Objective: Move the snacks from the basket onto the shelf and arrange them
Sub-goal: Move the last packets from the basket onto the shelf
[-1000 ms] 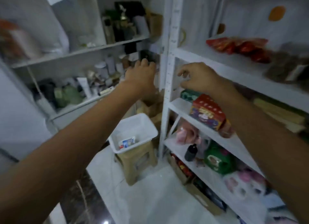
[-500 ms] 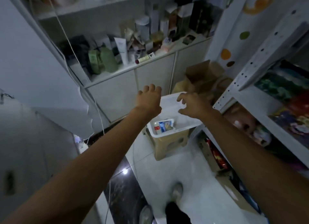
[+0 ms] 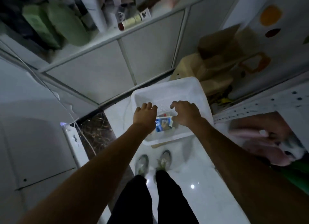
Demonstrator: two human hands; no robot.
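A white plastic basket [image 3: 168,91] sits low in front of my feet. Inside it lies a blue and white snack packet [image 3: 164,124], with a second packet partly hidden behind it. My left hand [image 3: 145,115] hovers over the basket's left side with fingers loosely curled downward, holding nothing. My right hand [image 3: 185,113] hovers over the right side, fingers spread and bent above the packets, also holding nothing. The white perforated shelf frame [image 3: 260,105] runs along the right, with pink packages [image 3: 260,136] on one level.
Brown cardboard boxes [image 3: 215,56] are stacked behind the basket. A white cabinet [image 3: 117,61] with bottles and green containers [image 3: 55,24] on top stands at the back left. My shoes [image 3: 153,162] stand on the glossy white floor just short of the basket.
My view has tilted from the shelf down to the basket. Both hands have dropped from shelf height to just above the packets in the basket.
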